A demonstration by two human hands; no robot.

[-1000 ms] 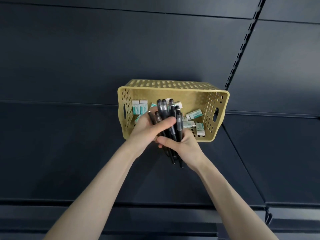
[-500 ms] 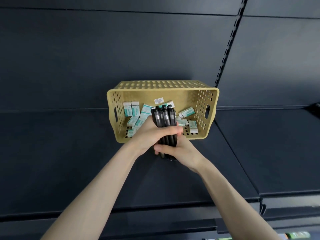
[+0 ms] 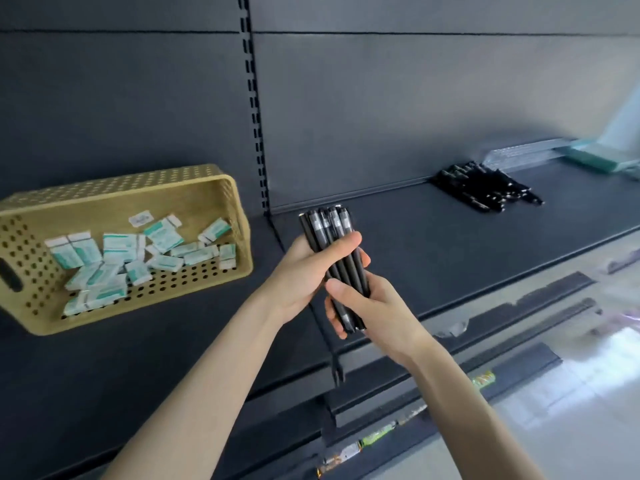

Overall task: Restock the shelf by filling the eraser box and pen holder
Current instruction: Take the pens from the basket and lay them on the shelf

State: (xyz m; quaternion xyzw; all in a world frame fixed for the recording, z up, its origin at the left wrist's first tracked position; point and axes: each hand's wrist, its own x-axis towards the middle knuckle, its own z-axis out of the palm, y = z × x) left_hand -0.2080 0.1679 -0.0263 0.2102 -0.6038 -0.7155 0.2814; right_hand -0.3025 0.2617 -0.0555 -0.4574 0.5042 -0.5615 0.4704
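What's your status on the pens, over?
Left hand and right hand both grip the pen bundle, above the shelf. Erasers lie in the basket, left. Nothing seen blocking the way to loose pens, right.

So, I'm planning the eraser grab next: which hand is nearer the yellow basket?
Left. The left hand grips the pen bundle right of the yellow basket; the right hand holds the bundle's lower end, farther right.

Both hands have carried the pen bundle (image 3: 332, 247) rightward, clear of the basket (image 3: 121, 188).
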